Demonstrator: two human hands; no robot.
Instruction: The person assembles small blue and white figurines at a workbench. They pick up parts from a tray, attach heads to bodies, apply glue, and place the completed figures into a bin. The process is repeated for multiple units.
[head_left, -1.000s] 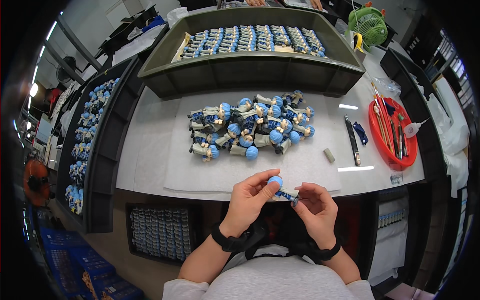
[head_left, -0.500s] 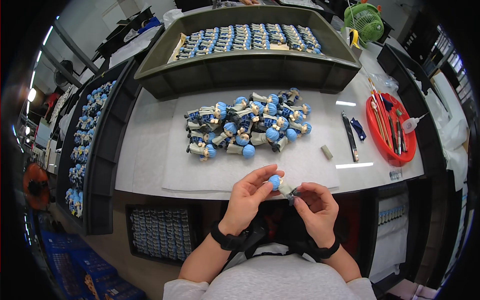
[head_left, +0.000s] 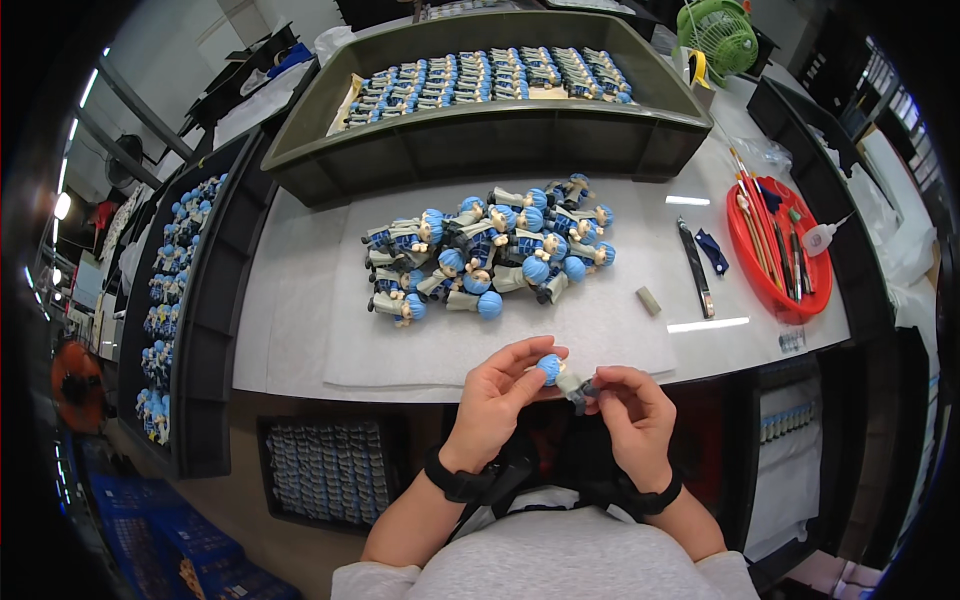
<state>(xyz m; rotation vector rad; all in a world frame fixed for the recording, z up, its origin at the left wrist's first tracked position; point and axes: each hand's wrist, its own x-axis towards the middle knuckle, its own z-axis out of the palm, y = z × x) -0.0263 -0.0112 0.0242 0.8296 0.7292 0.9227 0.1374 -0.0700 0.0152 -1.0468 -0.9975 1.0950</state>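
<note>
Both hands hold one small figurine [head_left: 558, 374] with a blue head and a pale body, just in front of the table's near edge. My left hand [head_left: 500, 395] pinches its blue head between thumb and fingers. My right hand [head_left: 630, 405] grips its dark lower end. On the white mat [head_left: 350, 350] beyond lies a pile of several like figurines [head_left: 490, 250], on their sides and touching each other.
A large olive bin [head_left: 480, 140] with rows of figurines stands at the back. Dark trays [head_left: 170, 290] of figurines line the left side. To the right are a red tray [head_left: 780, 250] of brushes and tools, a dark tool [head_left: 697, 268], a small eraser-like block [head_left: 650, 301] and a green fan [head_left: 718, 35].
The figurine has turned a little in my hands and dropped slightly toward me. The pile and trays have not moved.
</note>
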